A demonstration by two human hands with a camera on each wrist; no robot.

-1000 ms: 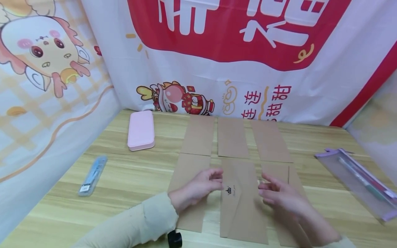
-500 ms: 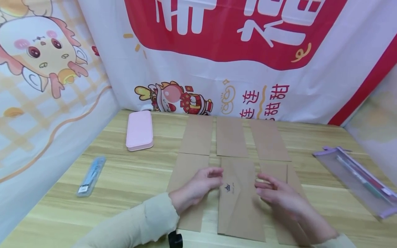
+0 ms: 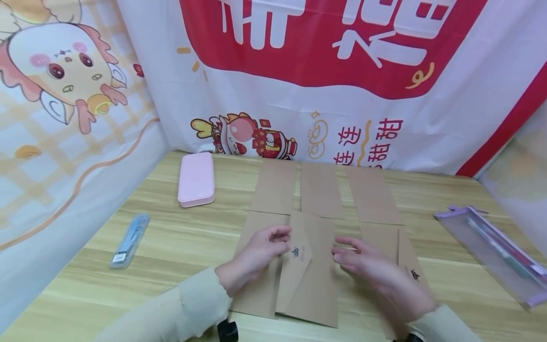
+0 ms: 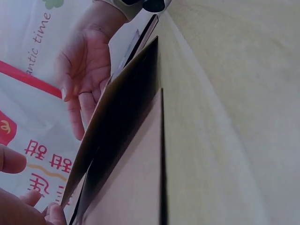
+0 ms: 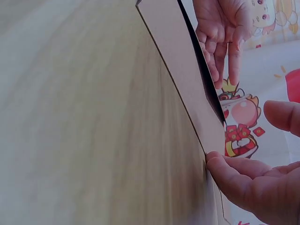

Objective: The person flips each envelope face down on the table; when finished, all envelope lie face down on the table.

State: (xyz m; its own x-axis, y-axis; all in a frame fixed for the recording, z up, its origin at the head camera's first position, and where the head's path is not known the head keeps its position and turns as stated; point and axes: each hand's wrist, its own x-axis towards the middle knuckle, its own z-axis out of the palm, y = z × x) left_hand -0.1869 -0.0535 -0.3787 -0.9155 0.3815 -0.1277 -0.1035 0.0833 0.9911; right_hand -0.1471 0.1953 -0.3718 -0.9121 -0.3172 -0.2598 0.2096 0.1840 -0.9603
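Where the wooden-topped table [image 3: 98, 294] runs out to the left, I find a slim, clear-and-blue plastic case [image 3: 130, 241] lying flat and, beyond it, a pink, rounded rectangular box [image 3: 196, 179]; both sit well apart from the paper, presumably kept aside so the hands have room. Next is a flat brown paper envelope [image 3: 258, 300], nearest row, left, with a plain brown one [image 3: 275, 187] just behind it.

The left hand [image 3: 256, 251] is above that front-left envelope. Its fingers are gently bent, thumb clear of them, fingertips at the left edge of the middle brown envelope, which bears a black crown mark [image 3: 295, 252]. I judge this light edge contact to be for guiding rather than gripping. The middle brown envelope [image 3: 318, 275] lies between the two hands, flap side up, overlapping its left neighbour; a dark gap seen from the left wrist suggests it is partly lifted. Behind it lies a second plain brown one [image 3: 321, 190], then a third [image 3: 375, 195].

The right hand [image 3: 380, 273] mirrors the left: fingers loosely extended at the opposite edge, thumb apart, nothing clasped; the pairing likely keeps the paper level. Partly beneath its wrist is the front-right brown envelope [image 3: 386, 237]. Far right, a purple-edged, translucent mesh pouch [image 3: 491, 256] with slim contents lies aslant, seemingly set aside too.
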